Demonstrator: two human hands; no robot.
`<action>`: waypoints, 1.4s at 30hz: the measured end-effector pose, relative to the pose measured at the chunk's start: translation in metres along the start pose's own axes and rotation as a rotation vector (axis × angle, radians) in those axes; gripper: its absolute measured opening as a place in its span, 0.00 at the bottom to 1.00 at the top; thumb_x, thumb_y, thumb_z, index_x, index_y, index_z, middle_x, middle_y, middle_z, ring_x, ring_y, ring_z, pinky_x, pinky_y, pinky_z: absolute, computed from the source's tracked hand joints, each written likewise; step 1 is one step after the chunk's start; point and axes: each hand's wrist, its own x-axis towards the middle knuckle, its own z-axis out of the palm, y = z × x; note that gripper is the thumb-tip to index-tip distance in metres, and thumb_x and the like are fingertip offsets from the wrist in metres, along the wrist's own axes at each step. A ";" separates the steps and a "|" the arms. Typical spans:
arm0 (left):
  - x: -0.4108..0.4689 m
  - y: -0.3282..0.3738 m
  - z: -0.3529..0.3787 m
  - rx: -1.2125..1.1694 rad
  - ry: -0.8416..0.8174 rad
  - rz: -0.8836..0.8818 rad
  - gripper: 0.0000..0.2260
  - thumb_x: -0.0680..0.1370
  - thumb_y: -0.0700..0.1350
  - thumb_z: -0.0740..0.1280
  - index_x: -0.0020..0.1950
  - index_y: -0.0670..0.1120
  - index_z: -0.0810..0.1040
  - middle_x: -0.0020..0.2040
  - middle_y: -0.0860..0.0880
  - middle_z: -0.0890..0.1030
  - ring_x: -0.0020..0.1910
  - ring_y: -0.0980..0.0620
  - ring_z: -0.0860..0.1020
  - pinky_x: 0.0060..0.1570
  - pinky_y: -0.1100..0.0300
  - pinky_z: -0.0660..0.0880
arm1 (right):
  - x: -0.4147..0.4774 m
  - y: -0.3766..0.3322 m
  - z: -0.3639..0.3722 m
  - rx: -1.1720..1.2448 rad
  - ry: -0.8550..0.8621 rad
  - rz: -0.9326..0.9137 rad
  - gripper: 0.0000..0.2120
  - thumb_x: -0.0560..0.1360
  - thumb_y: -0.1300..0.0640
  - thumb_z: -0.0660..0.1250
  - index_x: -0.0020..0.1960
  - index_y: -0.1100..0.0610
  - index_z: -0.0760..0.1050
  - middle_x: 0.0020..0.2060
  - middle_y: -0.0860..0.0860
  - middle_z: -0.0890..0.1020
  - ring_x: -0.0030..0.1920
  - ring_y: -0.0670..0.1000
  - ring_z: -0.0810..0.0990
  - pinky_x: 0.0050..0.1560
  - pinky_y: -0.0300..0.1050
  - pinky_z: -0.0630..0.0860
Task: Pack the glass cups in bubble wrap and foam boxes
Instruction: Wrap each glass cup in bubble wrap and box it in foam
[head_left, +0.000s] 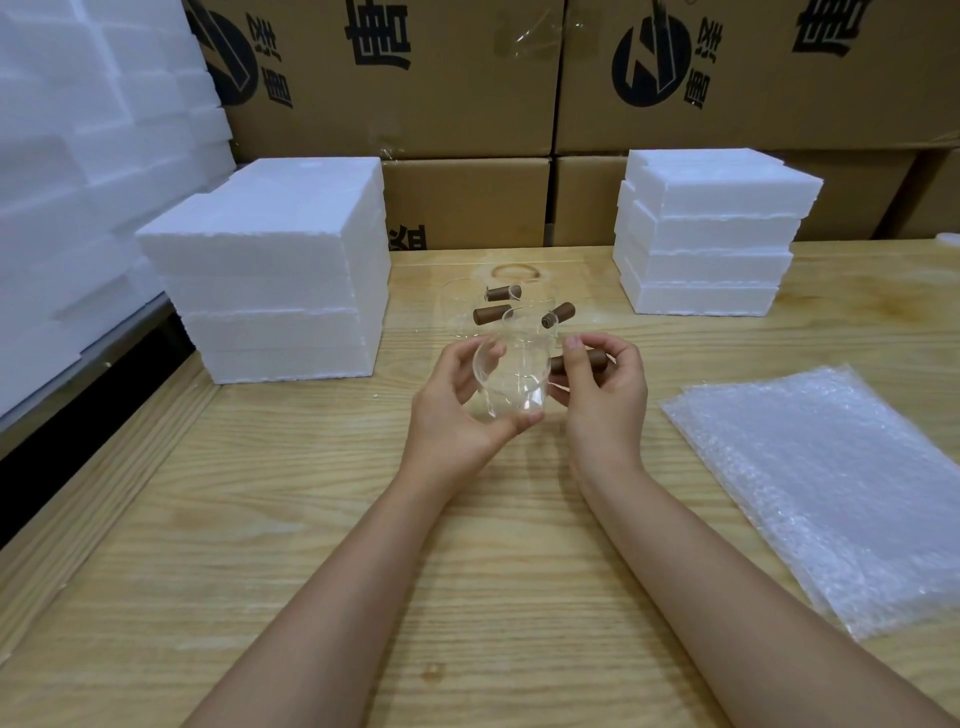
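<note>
Both hands hold one clear glass cup with a brown wooden handle just above the pale wooden table.

The left hand curls round the cup's body with the thumb at its base, and the right hand pinches the handle. The glass walls are hard to trace. Just behind the cup stands a cluster of similar glass cups, countable only by three brown handles. Left of the cup is a tall stack of white foam boxes, and to its right and behind it a lower stack of white foam boxes. Right of the cup, a pile of bubble-wrap sheets runs off the frame. Bare wood lies nearer than the cup. Behind it, brown cardboard cartons bear black logos and large characters, cropped at the top, which I cannot read.
</note>
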 end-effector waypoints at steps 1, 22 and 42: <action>0.000 -0.001 0.000 -0.012 -0.003 -0.014 0.32 0.61 0.40 0.82 0.57 0.57 0.71 0.59 0.56 0.80 0.60 0.64 0.77 0.59 0.69 0.71 | -0.001 -0.001 0.000 -0.008 -0.006 -0.020 0.06 0.76 0.57 0.68 0.49 0.54 0.72 0.38 0.50 0.80 0.38 0.44 0.81 0.44 0.43 0.80; -0.002 -0.001 0.001 0.220 0.086 0.197 0.32 0.65 0.37 0.80 0.55 0.59 0.64 0.65 0.67 0.71 0.68 0.62 0.70 0.60 0.72 0.68 | 0.005 -0.002 -0.004 0.239 -0.201 0.107 0.04 0.79 0.63 0.62 0.48 0.60 0.76 0.34 0.51 0.82 0.41 0.49 0.81 0.52 0.52 0.78; 0.002 -0.008 0.002 0.256 -0.062 -0.072 0.30 0.67 0.50 0.78 0.64 0.61 0.68 0.60 0.56 0.74 0.56 0.62 0.75 0.51 0.75 0.70 | 0.014 0.008 -0.013 -0.031 -0.063 0.137 0.04 0.78 0.58 0.65 0.45 0.56 0.75 0.35 0.51 0.81 0.33 0.46 0.82 0.37 0.43 0.82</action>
